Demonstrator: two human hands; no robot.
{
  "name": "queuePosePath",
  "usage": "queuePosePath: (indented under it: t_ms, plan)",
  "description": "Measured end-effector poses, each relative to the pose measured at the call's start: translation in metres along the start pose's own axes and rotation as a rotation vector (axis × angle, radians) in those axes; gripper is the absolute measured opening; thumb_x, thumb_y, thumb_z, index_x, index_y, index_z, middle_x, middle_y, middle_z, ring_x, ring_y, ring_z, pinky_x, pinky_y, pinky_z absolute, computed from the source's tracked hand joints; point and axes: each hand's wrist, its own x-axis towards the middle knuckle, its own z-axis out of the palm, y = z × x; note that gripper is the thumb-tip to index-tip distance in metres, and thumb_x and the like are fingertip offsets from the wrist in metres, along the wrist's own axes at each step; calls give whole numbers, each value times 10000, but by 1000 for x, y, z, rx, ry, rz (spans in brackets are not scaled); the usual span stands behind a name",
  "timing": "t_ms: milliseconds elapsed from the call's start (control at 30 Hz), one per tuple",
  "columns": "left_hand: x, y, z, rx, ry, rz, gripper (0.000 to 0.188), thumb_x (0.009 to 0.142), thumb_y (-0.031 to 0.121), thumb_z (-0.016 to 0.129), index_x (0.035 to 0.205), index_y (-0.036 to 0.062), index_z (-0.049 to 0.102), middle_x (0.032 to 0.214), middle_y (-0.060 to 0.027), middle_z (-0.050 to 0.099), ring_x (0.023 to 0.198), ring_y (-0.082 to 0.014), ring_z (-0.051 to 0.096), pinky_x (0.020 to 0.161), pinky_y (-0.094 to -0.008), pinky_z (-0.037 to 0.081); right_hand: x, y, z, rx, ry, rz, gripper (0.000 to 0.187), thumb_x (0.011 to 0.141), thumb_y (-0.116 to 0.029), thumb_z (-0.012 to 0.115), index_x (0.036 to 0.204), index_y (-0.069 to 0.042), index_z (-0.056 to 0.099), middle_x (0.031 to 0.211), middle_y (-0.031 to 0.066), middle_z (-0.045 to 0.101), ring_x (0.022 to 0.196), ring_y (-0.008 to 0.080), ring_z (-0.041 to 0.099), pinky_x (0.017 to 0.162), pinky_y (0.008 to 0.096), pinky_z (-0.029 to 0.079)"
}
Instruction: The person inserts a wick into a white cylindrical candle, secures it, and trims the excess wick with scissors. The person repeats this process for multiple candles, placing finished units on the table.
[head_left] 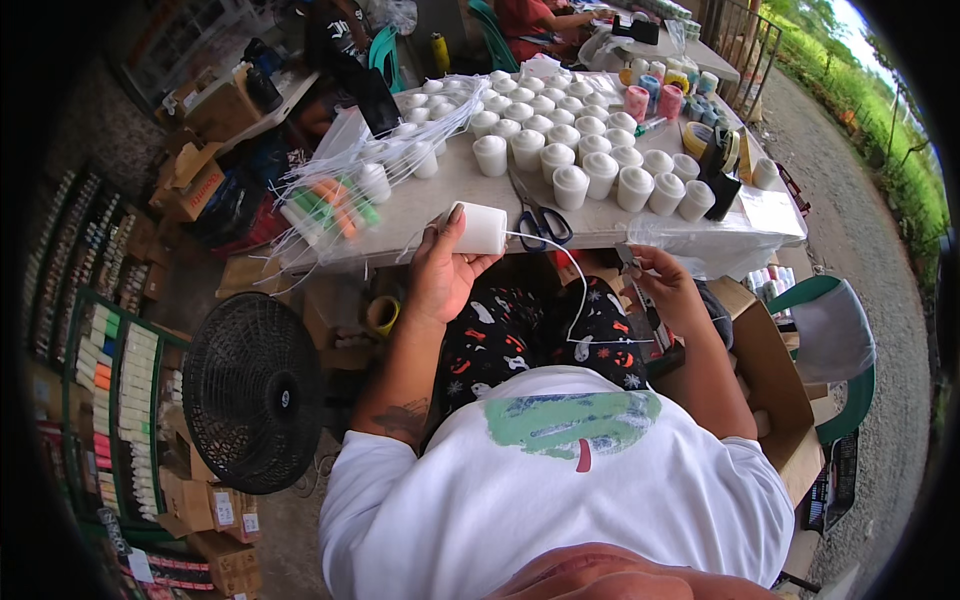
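Note:
My left hand (440,268) grips a white candle (478,229) lying sideways at the table's near edge. A long white wick string (577,290) runs from the candle's end down across my lap. My right hand (663,283) is closed near the string's far part, pinching something small; what it pinches is too small to tell. Blue-handled scissors (540,221) lie on the table just beyond the candle. Rows of several upright white candles (590,160) stand further back on the grey table (450,185).
A bundle of loose white wicks (400,150) and orange and green sticks (335,205) lie at the table's left. Coloured candles (650,95) and tape rolls (705,140) sit at the far right. A black fan (255,390) stands at my left, a cardboard box (775,390) and green chair (835,340) at my right. Another person sits beyond the table.

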Motion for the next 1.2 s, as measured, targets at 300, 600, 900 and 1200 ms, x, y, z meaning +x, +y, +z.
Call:
queuePosePath:
  t_ms: [300, 600, 900, 1200]
  plan:
    - [15, 22, -11, 204, 31, -47, 440, 865, 380, 675, 1152, 92, 509, 1018, -63, 594, 887, -181, 609, 719, -326, 512, -40, 47, -36, 157, 257, 168, 294, 967, -186, 538, 1217, -34, 517, 973, 55, 641, 704, 124, 634, 569, 258, 512]
    - [20, -31, 26, -169, 47, -80, 387, 867, 378, 671, 1077, 78, 545, 965, -46, 595, 923, -177, 602, 799, -344, 515, -6, -40, 82, -548, -116, -823, 257, 805, 85, 583, 1032, -21, 526, 1140, 170, 613, 973, 320, 629, 786, 369, 521]
    - [4, -25, 27, -91, -46, -50, 378, 947, 376, 535, 1141, 52, 520, 1108, -123, 582, 1035, -240, 577, 902, -400, 475, 10, -45, 97, -766, -29, -881, 354, 694, 93, 586, 1028, -14, 539, 1268, 147, 564, 921, 304, 627, 769, 385, 511]
    - [-4, -27, 40, -127, -11, 2, 329, 958, 278, 540, 1153, 16, 510, 1099, -117, 580, 1022, -226, 573, 890, -401, 474, 2, -53, 96, -1015, -21, -851, 371, 708, 95, 564, 1061, -19, 543, 1290, 152, 549, 966, 311, 620, 793, 399, 497]
